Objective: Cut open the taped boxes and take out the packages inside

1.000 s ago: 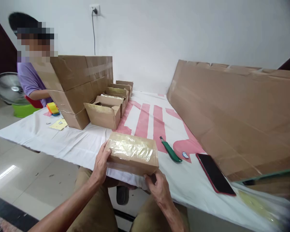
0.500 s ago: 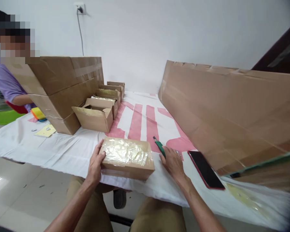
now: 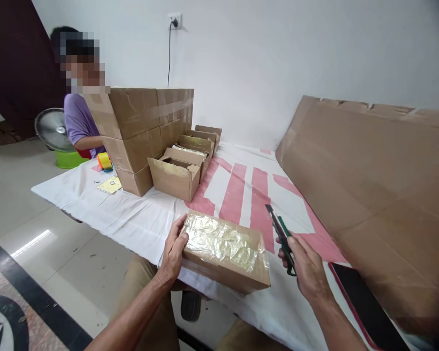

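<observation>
A closed cardboard box (image 3: 225,248) with crinkled clear tape over its top sits at the table's front edge. My left hand (image 3: 174,248) grips its left end, thumb on top and fingers around the side. To the right of the box, my right hand (image 3: 303,258) is closed around a green and black utility knife (image 3: 283,239). The knife is tilted, its blade end pointing up and away from me, a short distance from the box. Part of the handle is hidden by my fingers.
Stacked closed boxes (image 3: 139,114) stand at the left, beside a row of open boxes (image 3: 175,178). A large cardboard sheet (image 3: 380,195) leans at the right. A phone (image 3: 366,304) lies near my right wrist. Behind the stack sits a person (image 3: 81,117) in purple.
My right hand has lifted the utility knife off the table and turned it more upright. The view has swung left, and the box now lies slightly more angled under my left hand.
</observation>
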{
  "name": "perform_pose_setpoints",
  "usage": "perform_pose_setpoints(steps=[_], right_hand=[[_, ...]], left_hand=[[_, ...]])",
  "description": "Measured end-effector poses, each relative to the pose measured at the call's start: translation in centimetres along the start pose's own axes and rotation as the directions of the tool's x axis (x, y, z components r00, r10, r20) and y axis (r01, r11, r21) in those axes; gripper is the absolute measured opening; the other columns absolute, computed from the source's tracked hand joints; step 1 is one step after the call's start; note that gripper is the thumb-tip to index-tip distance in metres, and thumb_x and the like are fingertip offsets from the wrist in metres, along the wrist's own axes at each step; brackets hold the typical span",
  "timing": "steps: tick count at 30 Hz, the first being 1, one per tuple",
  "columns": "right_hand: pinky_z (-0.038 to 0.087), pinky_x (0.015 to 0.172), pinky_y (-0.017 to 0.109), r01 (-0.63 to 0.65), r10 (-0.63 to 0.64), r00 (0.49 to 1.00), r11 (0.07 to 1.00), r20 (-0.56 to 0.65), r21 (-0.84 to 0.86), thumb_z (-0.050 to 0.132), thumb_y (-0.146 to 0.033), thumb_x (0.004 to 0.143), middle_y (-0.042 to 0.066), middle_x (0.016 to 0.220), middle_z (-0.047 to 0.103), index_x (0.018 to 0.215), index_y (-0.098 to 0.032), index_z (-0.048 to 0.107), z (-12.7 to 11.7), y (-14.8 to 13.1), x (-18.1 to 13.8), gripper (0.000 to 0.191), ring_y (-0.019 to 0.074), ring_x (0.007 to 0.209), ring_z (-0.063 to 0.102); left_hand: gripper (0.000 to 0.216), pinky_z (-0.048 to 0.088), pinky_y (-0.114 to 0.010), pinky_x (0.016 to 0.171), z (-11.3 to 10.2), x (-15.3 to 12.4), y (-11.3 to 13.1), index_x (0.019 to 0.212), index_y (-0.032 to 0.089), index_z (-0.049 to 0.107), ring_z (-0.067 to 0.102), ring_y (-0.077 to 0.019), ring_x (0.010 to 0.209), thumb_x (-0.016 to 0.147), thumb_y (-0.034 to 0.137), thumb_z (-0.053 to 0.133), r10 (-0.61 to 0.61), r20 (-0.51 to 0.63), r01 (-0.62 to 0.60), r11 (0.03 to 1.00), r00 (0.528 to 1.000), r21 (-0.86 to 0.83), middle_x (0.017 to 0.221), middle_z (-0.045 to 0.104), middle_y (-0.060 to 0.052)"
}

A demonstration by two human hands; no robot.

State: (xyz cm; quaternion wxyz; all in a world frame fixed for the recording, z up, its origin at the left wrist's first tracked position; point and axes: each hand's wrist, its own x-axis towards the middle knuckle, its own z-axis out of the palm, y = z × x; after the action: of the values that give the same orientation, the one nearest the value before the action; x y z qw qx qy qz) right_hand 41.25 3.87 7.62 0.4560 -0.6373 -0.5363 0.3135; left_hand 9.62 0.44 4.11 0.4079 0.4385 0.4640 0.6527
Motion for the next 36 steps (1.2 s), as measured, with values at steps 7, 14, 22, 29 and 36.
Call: perform_pose_setpoints(steps=[7, 14, 22, 29, 36], right_hand=[[0.042, 0.054, 0.025, 0.112, -0.119, 0.979, 0.992, 0.168, 0.051, 0.061, -0.062, 0.089, -0.004, 0.061, 0.053, 0.095, -0.021, 0.066, 2.7, -6.3, -2.8, 0.042, 0.0135, 0.057, 0.049], [0.047, 0.059, 0.027, 0.206, -0.162, 0.954, 0.966, 0.254, -0.156, 0.053, -0.059, 0.093, -0.002, 0.063, 0.057, 0.097, -0.022, 0.069, 1.9, -7.0, -2.3, 0.041, 0.017, 0.062, 0.056], [0.056, 0.075, 0.031, 0.317, -0.217, 0.886, 0.928, 0.409, -0.195, 0.054, -0.06, 0.093, 0.004, 0.087, 0.075, 0.105, -0.023, 0.073, 0.9, -9.1, -1.8, 0.043, 0.0229, 0.082, 0.069], [0.058, 0.082, 0.032, 0.586, -0.341, 0.749, 0.74, 0.568, -0.33, 0.042, -0.042, 0.103, 0.002, 0.11, 0.079, 0.123, -0.028, 0.07, 3.4, -11.3, -2.5, 0.037, 0.0215, 0.096, 0.073], [0.055, 0.069, 0.033, 0.749, -0.381, 0.655, 0.447, 0.653, -0.49, 0.042, -0.031, 0.102, 0.005, 0.108, 0.079, 0.12, -0.023, 0.069, 5.5, -11.7, -2.1, 0.033, 0.0235, 0.09, 0.075]], left_hand=[[0.061, 0.037, -0.047, 0.119, 0.4, 0.0, -0.3, 0.141, 0.016, 0.057, 0.051, -0.033, 0.14, 0.086, 0.04, 0.057, -0.045, -0.042, 0.043, 0.998, 0.998, -0.038, 0.149, 0.059, -0.013], [0.064, 0.032, -0.051, 0.121, -1.1, 1.6, 1.3, 0.137, 0.023, 0.064, 0.044, -0.0355, 0.145, 0.073, 0.025, 0.06, -0.059, 0.125, 0.06, 0.998, 0.99, -0.006, 0.154, 0.054, -0.009], [0.054, 0.019, -0.051, 0.126, -1.1, 2.4, -0.4, 0.127, 0.023, 0.068, 0.032, -0.0355, 0.153, 0.074, 0.027, 0.057, -0.036, 0.209, 0.034, 0.999, 0.977, 0.013, 0.161, 0.045, -0.007], [0.057, 0.018, -0.051, 0.126, -0.9, 2.1, -1.4, 0.126, 0.022, 0.067, 0.031, -0.0357, 0.152, 0.07, 0.024, 0.056, -0.034, 0.201, 0.042, 0.998, 0.979, -0.035, 0.16, 0.044, -0.007], [0.057, 0.019, -0.05, 0.125, -0.7, 2.1, -1.2, 0.124, 0.021, 0.067, 0.033, -0.0358, 0.151, 0.068, 0.025, 0.056, -0.032, 0.183, 0.044, 0.997, 0.983, -0.061, 0.159, 0.045, -0.008]])
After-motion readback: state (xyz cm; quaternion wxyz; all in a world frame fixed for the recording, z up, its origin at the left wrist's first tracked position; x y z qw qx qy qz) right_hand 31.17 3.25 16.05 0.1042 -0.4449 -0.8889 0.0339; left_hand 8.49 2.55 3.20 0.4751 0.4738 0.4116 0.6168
